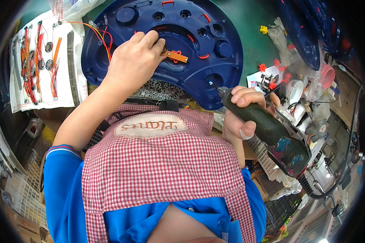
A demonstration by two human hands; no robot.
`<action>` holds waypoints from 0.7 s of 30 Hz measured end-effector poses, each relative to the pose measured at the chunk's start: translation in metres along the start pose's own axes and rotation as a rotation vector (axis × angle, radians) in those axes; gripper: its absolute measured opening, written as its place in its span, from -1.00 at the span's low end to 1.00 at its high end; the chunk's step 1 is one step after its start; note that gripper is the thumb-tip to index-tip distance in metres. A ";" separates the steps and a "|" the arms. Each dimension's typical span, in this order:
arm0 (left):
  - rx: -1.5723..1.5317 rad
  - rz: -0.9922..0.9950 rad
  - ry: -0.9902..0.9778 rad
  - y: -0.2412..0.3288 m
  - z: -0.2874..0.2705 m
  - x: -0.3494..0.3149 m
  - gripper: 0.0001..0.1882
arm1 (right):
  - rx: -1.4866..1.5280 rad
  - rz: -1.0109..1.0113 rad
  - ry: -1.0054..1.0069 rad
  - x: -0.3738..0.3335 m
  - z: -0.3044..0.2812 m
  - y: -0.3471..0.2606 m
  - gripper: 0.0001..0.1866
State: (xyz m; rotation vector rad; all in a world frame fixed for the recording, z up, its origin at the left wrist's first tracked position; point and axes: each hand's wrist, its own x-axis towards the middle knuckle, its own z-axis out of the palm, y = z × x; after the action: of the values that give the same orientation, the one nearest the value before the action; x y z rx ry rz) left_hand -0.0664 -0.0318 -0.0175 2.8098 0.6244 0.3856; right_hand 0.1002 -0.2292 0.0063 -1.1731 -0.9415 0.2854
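Note:
My left hand is closed over the middle of a dark blue curved plastic housing, its fingertips pinching the end of a narrow orange circuit strip. A red plastic part shows beneath the strip. Red and yellow wires run from the left side of the housing toward that hand; what lies under the palm is hidden. In my right hand is a dark corded electric screwdriver, pointing left. A small shiny screw appears at its bit, over the housing's right lobe. White tape wraps my right thumb.
Loose screws fill a tray between the housing and my apron. A white sheet at left carries wired strips and small black round parts. Red and yellow plastic bits, bags and more blue housings crowd the right. The screwdriver's cord hangs at right.

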 end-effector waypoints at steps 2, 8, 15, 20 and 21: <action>-0.010 0.001 -0.004 -0.001 0.000 0.000 -0.66 | -0.009 0.019 0.008 0.001 0.002 -0.002 -0.17; -0.047 0.015 0.016 -0.004 0.000 -0.001 -0.67 | 0.019 0.014 -0.029 -0.001 0.001 0.006 -0.31; -0.152 0.038 0.045 -0.013 -0.007 0.002 -0.70 | 0.207 0.104 -0.027 0.004 -0.004 0.008 -0.01; -0.977 -0.403 -0.286 -0.001 -0.047 0.049 -0.71 | 0.273 0.107 0.028 0.030 0.000 0.000 0.06; -1.210 -0.455 -0.463 0.003 -0.046 0.065 -0.69 | 0.231 0.114 -0.007 0.033 0.005 0.002 0.01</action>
State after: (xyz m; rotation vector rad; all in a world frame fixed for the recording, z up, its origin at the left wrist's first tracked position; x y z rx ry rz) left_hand -0.0218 0.0020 0.0398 1.4694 0.5967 -0.0195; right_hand 0.1167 -0.2038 0.0212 -1.0144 -0.8251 0.4771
